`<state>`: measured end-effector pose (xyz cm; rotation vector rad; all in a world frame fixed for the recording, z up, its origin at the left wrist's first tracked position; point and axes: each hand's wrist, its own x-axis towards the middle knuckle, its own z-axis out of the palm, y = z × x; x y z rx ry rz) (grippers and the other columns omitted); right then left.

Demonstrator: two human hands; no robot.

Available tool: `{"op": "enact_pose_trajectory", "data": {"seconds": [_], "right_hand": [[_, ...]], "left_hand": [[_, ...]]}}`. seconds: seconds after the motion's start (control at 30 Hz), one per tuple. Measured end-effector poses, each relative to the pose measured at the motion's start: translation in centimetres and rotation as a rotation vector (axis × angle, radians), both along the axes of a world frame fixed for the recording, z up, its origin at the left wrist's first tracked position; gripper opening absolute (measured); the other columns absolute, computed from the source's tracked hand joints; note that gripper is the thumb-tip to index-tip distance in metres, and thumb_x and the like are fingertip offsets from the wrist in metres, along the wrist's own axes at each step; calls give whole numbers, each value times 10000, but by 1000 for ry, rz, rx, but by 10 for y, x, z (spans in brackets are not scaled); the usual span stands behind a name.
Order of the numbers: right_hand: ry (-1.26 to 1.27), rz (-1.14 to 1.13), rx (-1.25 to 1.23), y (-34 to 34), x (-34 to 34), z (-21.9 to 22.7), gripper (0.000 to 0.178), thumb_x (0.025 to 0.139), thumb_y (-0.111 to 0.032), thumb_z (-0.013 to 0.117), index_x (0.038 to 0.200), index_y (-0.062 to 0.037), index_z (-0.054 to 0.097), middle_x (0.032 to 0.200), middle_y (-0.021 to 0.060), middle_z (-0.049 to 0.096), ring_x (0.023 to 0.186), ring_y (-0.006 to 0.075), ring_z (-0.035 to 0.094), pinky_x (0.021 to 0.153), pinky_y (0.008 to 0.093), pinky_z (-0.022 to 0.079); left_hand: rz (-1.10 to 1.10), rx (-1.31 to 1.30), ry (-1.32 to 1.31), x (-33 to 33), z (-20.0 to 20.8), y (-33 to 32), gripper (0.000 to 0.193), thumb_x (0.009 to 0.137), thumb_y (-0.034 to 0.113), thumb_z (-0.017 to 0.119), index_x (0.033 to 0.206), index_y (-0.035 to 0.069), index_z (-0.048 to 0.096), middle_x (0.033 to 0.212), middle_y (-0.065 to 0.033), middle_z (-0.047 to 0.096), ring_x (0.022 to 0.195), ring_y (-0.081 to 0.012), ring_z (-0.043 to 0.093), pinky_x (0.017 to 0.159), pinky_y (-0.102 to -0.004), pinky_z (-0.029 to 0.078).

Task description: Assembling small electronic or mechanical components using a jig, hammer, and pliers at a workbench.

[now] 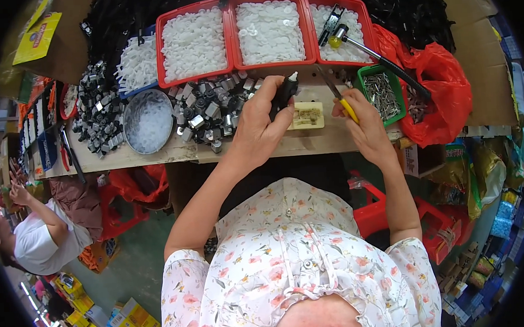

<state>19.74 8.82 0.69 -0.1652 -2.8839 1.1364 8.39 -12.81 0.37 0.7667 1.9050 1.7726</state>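
My left hand [259, 127] is closed round a small black part [286, 91] with a white tip pointing up; its exact kind I cannot make out. In my right hand [363, 122] is a yellow-handled tool [348, 108] with a long, narrow metal end, slanting up and to the left. The two hands are apart, on either side of a small pale yellow block [308, 116] with a stained top on the bench. To the right of my right hand stands a green tray [403, 113] of small metal pins.
Red bins [230, 41] of white plastic pieces line the back. A hammer [381, 58] leans across the right bin toward a red plastic bag [447, 83]. Black-and-silver parts [208, 107] and a round metal bowl [148, 147] lie left. Another person [46, 234] sits at far left.
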Motion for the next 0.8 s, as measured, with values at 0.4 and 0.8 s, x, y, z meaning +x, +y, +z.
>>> {"op": "enact_pose_trajectory", "data": {"seconds": [0.4,0.8], "right_hand": [[88,150,120,-18,11,13,386,714,116,511,1091,44,556,1150,225,509,1092,430,545,949,434,443],[118,269,184,-15,16,11,142,776,75,570,898,40,505,935,196,527,817,415,558,712,436,467]], "left_hand": [[11,-32,414,10,-12,2,286,1036,249,547,1133,-19,545,916,-161,563,787,-274,518,745,-315,452],[-289,-40,-316,9,-12,-20,341,1040,332,546,946,7,592,707,3,513,584,-115,442,532,-242,357]]}}
